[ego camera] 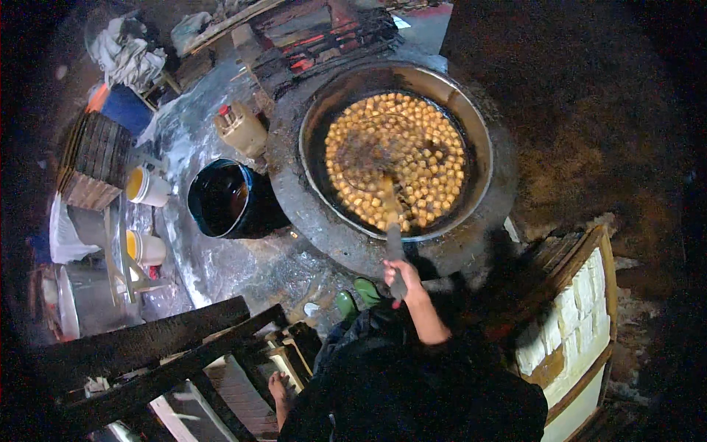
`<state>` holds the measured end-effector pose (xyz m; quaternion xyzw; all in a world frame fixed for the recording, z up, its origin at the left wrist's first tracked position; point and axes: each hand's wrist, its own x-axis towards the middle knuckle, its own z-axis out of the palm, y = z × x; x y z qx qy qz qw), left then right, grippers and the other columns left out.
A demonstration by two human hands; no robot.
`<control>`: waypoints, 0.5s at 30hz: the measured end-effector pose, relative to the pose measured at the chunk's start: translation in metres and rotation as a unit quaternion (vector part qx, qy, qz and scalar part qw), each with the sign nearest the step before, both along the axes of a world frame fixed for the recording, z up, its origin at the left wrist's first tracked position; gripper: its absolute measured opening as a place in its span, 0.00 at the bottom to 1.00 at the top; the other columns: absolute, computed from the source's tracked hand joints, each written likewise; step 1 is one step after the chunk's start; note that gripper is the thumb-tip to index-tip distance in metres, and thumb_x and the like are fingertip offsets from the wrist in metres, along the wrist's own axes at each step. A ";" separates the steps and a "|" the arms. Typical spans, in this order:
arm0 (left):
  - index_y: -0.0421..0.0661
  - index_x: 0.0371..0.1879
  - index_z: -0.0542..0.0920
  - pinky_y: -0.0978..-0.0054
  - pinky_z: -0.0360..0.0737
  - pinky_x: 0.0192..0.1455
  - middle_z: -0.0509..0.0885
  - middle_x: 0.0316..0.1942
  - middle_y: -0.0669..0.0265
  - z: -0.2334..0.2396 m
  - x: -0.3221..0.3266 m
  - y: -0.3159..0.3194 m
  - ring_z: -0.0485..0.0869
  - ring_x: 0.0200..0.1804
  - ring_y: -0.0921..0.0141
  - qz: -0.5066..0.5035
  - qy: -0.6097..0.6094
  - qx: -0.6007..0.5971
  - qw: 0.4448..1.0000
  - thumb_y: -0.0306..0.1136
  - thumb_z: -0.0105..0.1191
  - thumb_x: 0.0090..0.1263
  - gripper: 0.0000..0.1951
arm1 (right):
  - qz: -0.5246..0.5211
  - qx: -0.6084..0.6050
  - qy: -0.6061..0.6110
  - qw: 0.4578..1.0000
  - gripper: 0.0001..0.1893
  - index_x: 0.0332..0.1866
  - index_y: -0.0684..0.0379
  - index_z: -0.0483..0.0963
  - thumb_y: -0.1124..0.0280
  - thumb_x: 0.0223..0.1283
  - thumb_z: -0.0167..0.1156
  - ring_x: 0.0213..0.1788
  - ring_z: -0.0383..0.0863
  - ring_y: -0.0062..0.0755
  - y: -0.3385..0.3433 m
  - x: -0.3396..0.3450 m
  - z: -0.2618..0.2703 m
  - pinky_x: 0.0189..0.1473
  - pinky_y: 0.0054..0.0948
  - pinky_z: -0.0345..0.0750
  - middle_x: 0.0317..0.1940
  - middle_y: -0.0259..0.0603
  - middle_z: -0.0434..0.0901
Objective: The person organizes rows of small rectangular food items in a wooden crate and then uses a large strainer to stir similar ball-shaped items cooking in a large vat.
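Observation:
My right hand [404,279] is closed around the grey-wrapped handle [394,243] of a long skimmer. Its round mesh head [373,152] is blurred and lies among the frying pieces. Many golden cubes, which look like tofu [439,182], float in dark oil inside a large round metal pan [486,160]. At the lower left, my left hand [278,385] hangs by light wooden pieces [290,364], its fingers curled. Whether it grips or only touches the wood cannot be made out.
A raised concrete stove rim [298,221] surrounds the pan. Left of it stand a dark open drum [218,212], a red-capped jerrycan [241,130] and two white buckets [154,188]. White blocks in a wooden tray [607,265] lean at my right. Green boots [347,304] are on the wet floor.

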<state>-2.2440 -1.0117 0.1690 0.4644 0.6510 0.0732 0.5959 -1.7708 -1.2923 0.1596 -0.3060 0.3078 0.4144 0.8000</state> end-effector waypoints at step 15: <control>0.42 0.43 0.77 0.62 0.82 0.41 0.82 0.35 0.60 -0.050 -0.038 0.003 0.81 0.36 0.65 0.058 -0.127 -0.075 0.987 0.34 0.55 0.71 0.09 | -0.086 0.042 -0.017 0.995 0.06 0.38 0.63 0.70 0.74 0.58 0.51 0.22 0.68 0.25 -0.027 0.029 -0.008 0.25 0.27 0.70 0.20 0.33 0.68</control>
